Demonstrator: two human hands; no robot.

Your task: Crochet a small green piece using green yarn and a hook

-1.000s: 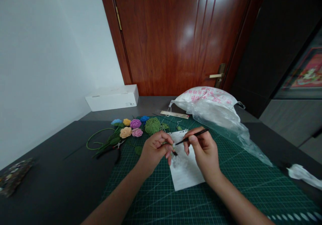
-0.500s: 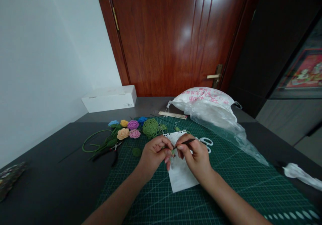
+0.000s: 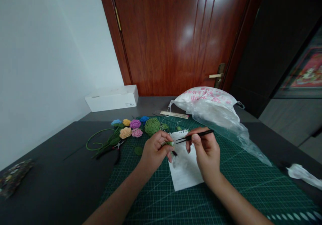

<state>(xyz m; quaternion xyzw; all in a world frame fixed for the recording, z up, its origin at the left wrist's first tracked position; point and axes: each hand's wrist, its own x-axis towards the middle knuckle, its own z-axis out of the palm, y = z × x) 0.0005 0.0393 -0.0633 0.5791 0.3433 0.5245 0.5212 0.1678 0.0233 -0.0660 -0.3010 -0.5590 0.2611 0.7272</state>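
My left hand point(image 3: 156, 150) is closed on a small green knitted piece point(image 3: 168, 143), with a bit of white at its right end. A short dark object point(image 3: 174, 153) shows under those fingers; I cannot make out what it is. In my right hand point(image 3: 206, 151) are black tweezers point(image 3: 192, 137), their two prongs slightly apart and pointing left, a short gap from the green piece. Beneath both hands lies a white sheet of paper point(image 3: 184, 178) with a torn hole edge, and a tuft of white stuffing point(image 3: 179, 163) rests on it.
A green cutting mat point(image 3: 151, 198) covers the table's middle. To the left are several knitted flowers point(image 3: 136, 124), a green yarn ball point(image 3: 152, 126) and pliers point(image 3: 117, 147). Behind stand a white box point(image 3: 113, 99), a ruler point(image 3: 174, 114) and a large plastic bag point(image 3: 211, 100).
The tweezers have drawn away to the right from the green piece, with my right hand. White now shows at the piece's end. The view has shifted slightly.
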